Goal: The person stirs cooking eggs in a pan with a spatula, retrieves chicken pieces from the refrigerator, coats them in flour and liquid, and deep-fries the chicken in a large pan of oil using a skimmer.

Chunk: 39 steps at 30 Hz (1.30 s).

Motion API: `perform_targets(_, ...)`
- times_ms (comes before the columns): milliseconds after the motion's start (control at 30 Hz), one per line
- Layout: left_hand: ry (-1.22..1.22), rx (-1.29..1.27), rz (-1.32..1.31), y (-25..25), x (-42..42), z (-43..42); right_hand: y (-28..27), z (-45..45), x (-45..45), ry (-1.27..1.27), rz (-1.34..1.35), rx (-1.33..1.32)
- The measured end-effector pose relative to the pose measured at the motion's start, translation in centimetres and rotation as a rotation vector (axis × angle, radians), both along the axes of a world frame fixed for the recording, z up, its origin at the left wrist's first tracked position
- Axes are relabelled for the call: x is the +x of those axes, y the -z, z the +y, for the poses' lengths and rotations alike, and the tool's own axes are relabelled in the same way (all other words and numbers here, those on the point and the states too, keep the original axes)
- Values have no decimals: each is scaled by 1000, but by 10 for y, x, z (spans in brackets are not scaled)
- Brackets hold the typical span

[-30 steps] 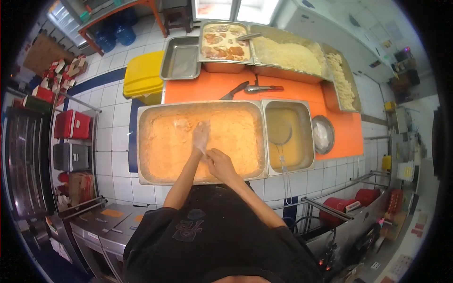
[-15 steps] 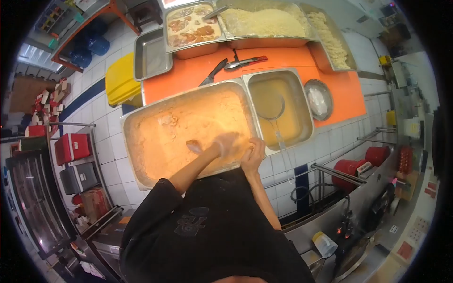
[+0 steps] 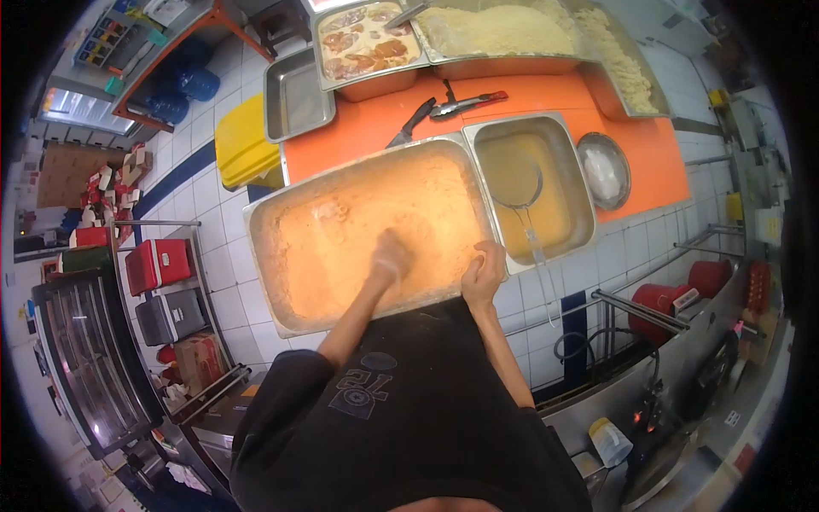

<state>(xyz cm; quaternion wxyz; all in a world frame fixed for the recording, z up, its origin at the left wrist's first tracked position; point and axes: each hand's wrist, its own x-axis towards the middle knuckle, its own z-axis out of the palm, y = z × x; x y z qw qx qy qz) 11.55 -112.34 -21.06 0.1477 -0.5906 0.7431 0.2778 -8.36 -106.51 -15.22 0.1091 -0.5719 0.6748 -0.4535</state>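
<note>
A big steel tray [image 3: 266, 271] of orange-tinted flour [image 3: 341, 192] lies in front of me. My left hand [image 3: 391, 258], coated in flour, reaches down into the middle of it; its fingers are buried and blurred. A lumpy floured piece [image 3: 328, 211] shows towards the back left of the flour. At the tray's near right corner, my right hand [image 3: 485, 269] is curled over the rim. Just right of it stands a steel pan [image 3: 582, 205] of yellowish liquid, with a wire strainer [image 3: 531, 235] resting in it and its handle over the near edge.
Tongs [image 3: 469, 104] and a black-handled tool [image 3: 414, 122] lie on the orange tabletop [image 3: 546, 90]. Behind are pans of marinated meat [image 3: 367, 47], pale crumbs [image 3: 499, 34] and coated pieces [image 3: 618, 55]. A metal bowl [image 3: 604, 171] sits right, a yellow bin [image 3: 247, 141] left.
My left hand has shifted and sunk into the flour. The brown piece that lay beside it is out of sight. My right hand stays at the rim; the whole view has slid sideways.
</note>
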Motion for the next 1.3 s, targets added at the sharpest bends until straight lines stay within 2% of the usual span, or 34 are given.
perform_targets(67, -214, -201, 170, 29, -31, 4, 0, 3, 0, 5, -8, -6)
perform_targets(100, -209, -202, 183, 38, -35, 0, 1, 2, 0, 7, -8, -22)
perform_targets(167, -175, -175, 952, 40, -36, -9, -1, 1, -2, 20, -5, -38)
perform_targets(200, -165, -169, 956, 41, -30, -17, -1, 1, -2, 8, -19, -23)
perform_targets(267, -179, -420, 611, 36, -9, -33, -1, 4, -2, 10, -36, -7)
perform_targets(300, -167, -419, 615, 34, 2, -33, 0, 3, -3, 6, -32, -30)
perform_targets(400, 47, 199, 177, 26, 30, -12, -1, 2, -3, 18, -49, -44)
perform_targets(467, -72, 151, 247, 30, 18, 26, -2, 3, -2, 36, -76, -20)
perform_targets(533, -8, 362, 114, -73, -33, 11, -3, 3, -2, 13, -70, -24)
perform_targets(567, -12, 364, 116, -55, -44, 8, -1, 3, -3, 9, -69, -22)
perform_targets(600, 142, 229, 376, -25, -51, 6, 0, 2, -4, 6, -67, -42)
perform_targets(633, 293, 83, 631, -26, -57, 5, 2, 2, -3, 0, -67, -64)
perform_targets(667, 286, 78, 629, -29, -57, 6, 3, 2, -2, -8, -69, -67)
perform_targets(700, 73, 145, 735, -32, -57, 6, 3, 2, -2, 9, -62, -66)
perform_targets(767, -133, 214, 842, -30, -58, 2, 2, 3, -5, 34, -48, -67)
perform_targets(833, -286, 369, 564, -15, -50, -6, 2, 5, -5, 44, -91, -24)
perform_targets(867, -281, 376, 559, -14, -53, -5, 4, 7, -5, 52, -93, -19)
perform_targets(933, -158, 91, 506, -20, -62, -11, 7, 3, -6, 36, -76, -70)
perform_targets(967, -152, 89, 506, -27, -67, -13, 6, 3, -5, 42, -76, -73)
perform_targets(1033, 259, -212, 212, -37, -80, -16, 4, 4, -6, 34, -101, -69)
perform_targets(1067, 268, -217, 219, -28, -85, -11, 2, 4, -6, 43, -94, -75)
perform_targets(1133, 506, -603, 111, -8, -90, 6, 0, 5, -5, 45, -137, -13)
perform_targets(1167, 515, -604, 118, -1, -93, 0, 0, 4, -6, 55, -133, -14)
perform_targets(1233, 341, -402, 169, 12, -98, -17, 0, 4, -6, 37, -103, -39)
perform_targets(1300, 339, -328, 200, 27, -101, -42, 1, 4, -7, 39, -64, -51)
